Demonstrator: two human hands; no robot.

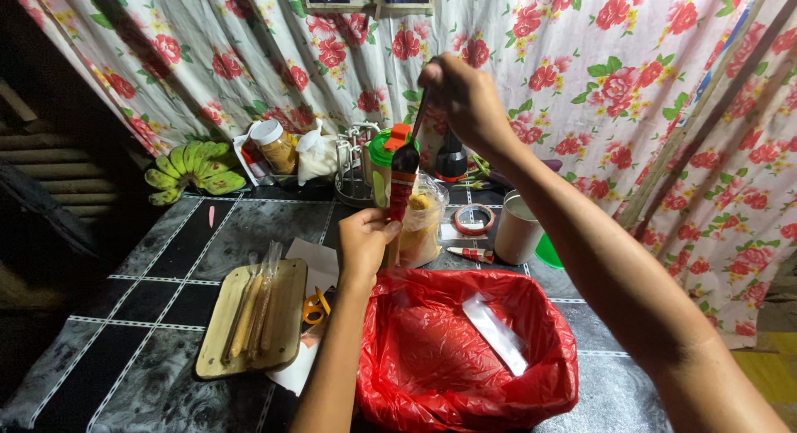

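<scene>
Above the red plastic bag (pixel 432 358), near the middle of the view, the left hand (pixel 365 238) is pinching a thin upright tube (pixel 399 194), red and orange in colour. At about one o'clock from it, the right hand (pixel 465 101) is closing its fingers on the handle of a dark spoon (pixel 406 157), whose bowl is touching the tube top, as far as the dim light shows. At nine o'clock, a wooden board (pixel 286 304) is carrying filled tubes. Green bananas (pixel 193 169) are lying at ten o'clock.
</scene>
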